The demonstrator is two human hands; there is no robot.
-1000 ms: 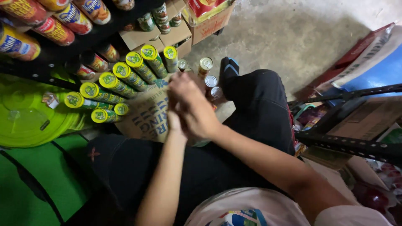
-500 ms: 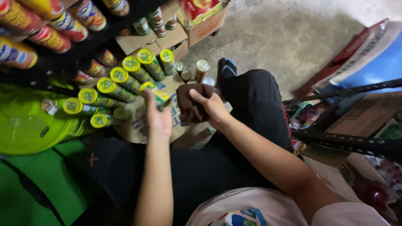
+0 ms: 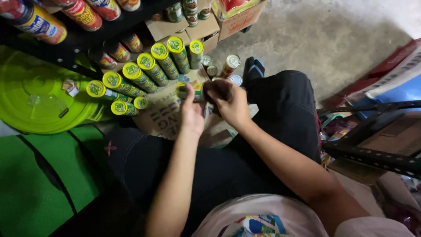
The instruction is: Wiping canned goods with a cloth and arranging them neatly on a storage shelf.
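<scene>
In the head view, the left hand (image 3: 192, 115) closes around a small green-and-yellow tin can (image 3: 186, 91) over the brown printed cardboard box (image 3: 164, 112) on the lap (near rows of yellow-lidded green cans (image 3: 151, 68)), while the right hand (image 3: 232, 105) grips a dark brown rag (image 3: 217, 89) touching it.

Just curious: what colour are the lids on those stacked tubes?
Yellow-green lids, clearest in the head view.

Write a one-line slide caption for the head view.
Seated person's left hand holds a green can while the right hand presses a dark cloth to it, beside rows of green cans.
</scene>
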